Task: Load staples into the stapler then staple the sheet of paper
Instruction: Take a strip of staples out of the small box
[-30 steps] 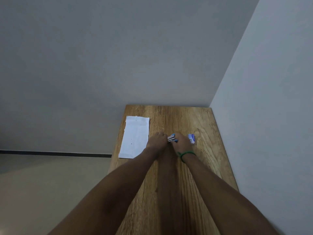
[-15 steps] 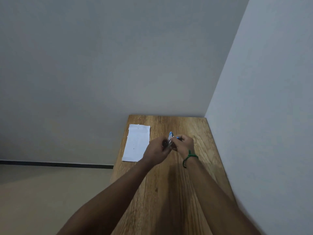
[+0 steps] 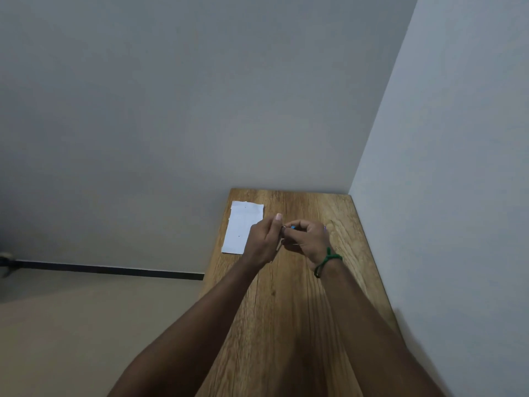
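Far left: beige floor (image 3: pixel 71 325) meets the grey wall along a dark baseboard strip (image 3: pixel 108 270). A small blurred object sits at the left frame edge by that strip; too indistinct to name.

Wooden table (image 3: pixel 286 325), narrow, pushed into the room corner, its right long edge against the side wall (image 3: pixel 458 196).

Sheet of paper (image 3: pixel 242 224): white, lying flat near the table's far left corner, long side running along the left edge. A few dark specks on it. Its near right corner is hidden behind the left hand.

Left hand (image 3: pixel 263 242): raised above the tabletop, just right of the paper. Fingers curled, thumb pointing up and away, fingertips meeting the small object held between the two hands. The grip looks pinched, but the contact point is mostly hidden.

Stapler (image 3: pixel 289 229): only a sliver shows between the hands, a bit of blue and a dark metallic end. It is held off the table, above the middle of the far half. Whether it is open or closed cannot be told.

Right hand (image 3: pixel 310 239): curled around the stapler from the right, fingers wrapped over the top, covering most of it. Green cord bracelet (image 3: pixel 326 262) knotted at the wrist.

Both forearms reach in from the lower frame.
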